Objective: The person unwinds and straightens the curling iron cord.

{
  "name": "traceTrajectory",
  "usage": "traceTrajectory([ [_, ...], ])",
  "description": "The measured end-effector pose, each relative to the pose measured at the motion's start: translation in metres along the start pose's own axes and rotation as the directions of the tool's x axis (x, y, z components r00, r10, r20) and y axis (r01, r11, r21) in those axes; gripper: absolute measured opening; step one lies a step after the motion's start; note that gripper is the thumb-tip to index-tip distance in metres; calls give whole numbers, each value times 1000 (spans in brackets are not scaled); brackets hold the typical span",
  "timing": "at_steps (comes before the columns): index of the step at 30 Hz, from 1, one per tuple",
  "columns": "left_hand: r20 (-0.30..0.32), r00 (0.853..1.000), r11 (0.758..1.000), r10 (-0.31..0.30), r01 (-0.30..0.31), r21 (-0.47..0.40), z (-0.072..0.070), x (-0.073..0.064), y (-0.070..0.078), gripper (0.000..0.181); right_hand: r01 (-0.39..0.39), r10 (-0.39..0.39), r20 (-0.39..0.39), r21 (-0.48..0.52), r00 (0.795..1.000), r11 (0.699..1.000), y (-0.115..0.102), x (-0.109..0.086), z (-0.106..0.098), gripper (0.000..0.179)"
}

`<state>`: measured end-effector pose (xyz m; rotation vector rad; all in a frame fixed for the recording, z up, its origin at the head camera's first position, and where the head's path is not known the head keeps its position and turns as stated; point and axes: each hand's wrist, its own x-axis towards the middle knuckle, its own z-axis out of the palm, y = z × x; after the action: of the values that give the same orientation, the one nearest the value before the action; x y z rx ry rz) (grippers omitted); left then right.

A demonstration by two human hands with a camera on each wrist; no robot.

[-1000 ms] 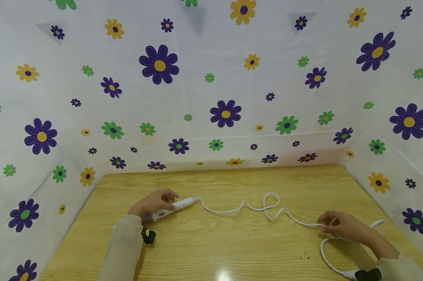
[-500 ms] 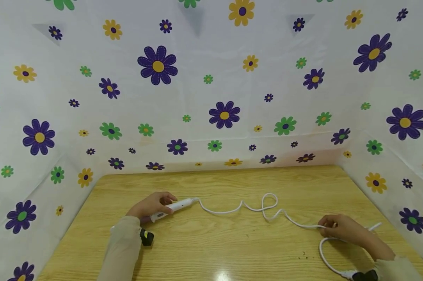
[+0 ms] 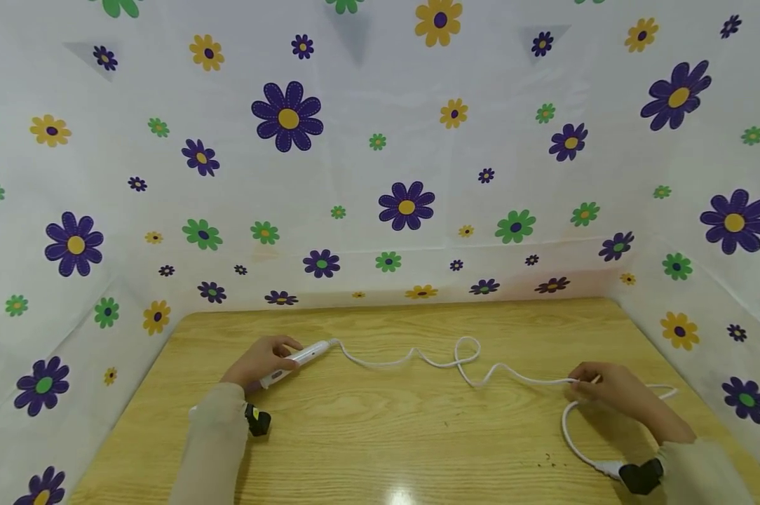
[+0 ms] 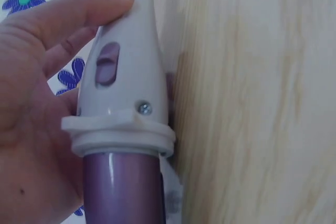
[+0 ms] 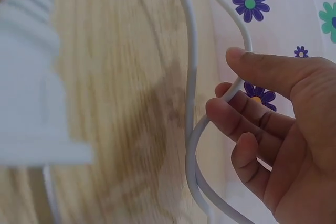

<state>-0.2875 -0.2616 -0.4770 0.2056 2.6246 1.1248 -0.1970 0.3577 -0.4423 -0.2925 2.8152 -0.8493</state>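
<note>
A curling iron [image 3: 301, 358] with a white handle and a purple barrel [image 4: 123, 187] lies low over the table at the left. My left hand [image 3: 260, 361] holds it by the handle, thumb along the side near the purple switch [image 4: 107, 64]. Most of the barrel is hidden by the hand and sleeve in the head view. From the handle's end a white cord [image 3: 380, 365] runs right, with a small loop in it. My right hand [image 3: 613, 389] pinches that cord between thumb and fingers. The cord's plug [image 5: 31, 77] hangs close to the right wrist, blurred in the right wrist view.
A wooden table [image 3: 386, 435] lies under both hands. White cloth with printed flowers [image 3: 405, 203] walls it in at the back and both sides. A few dark specks [image 3: 549, 459] show on the wood near the right hand.
My left hand has shifted the curling iron slightly left and away from me. My right hand has risen a little farther back, and the cord between the hands has slid along with them.
</note>
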Motion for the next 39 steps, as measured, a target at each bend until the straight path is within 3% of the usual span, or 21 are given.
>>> traceTrajectory([
  [5, -27, 999, 999, -36, 35, -34, -7, -2, -12, 39, -16, 13, -57, -49, 998, 999, 9, 3, -5, 24],
  [14, -82, 987, 990, -134, 130, -56, -19, -14, -26, 42, -103, 97, -114, -47, 989, 994, 39, -7, -21, 35],
  [23, -127, 982, 990, -140, 136, -36, -28, -23, -34, 43, -230, 234, -89, 56, 968, 972, 59, -19, -33, 47],
  [26, -129, 982, 990, -141, 137, -42, -29, -25, -33, 44, -214, 216, -119, 35, 969, 976, 56, -16, -28, 47],
  [31, -133, 980, 988, -151, 145, -57, -29, -25, -28, 44, -131, 123, -182, -28, 975, 991, 39, -1, -18, 37],
  [39, -108, 982, 988, -153, 148, -53, -31, -30, -22, 48, -53, 60, -183, 43, 981, 998, 12, 26, -5, 31],
])
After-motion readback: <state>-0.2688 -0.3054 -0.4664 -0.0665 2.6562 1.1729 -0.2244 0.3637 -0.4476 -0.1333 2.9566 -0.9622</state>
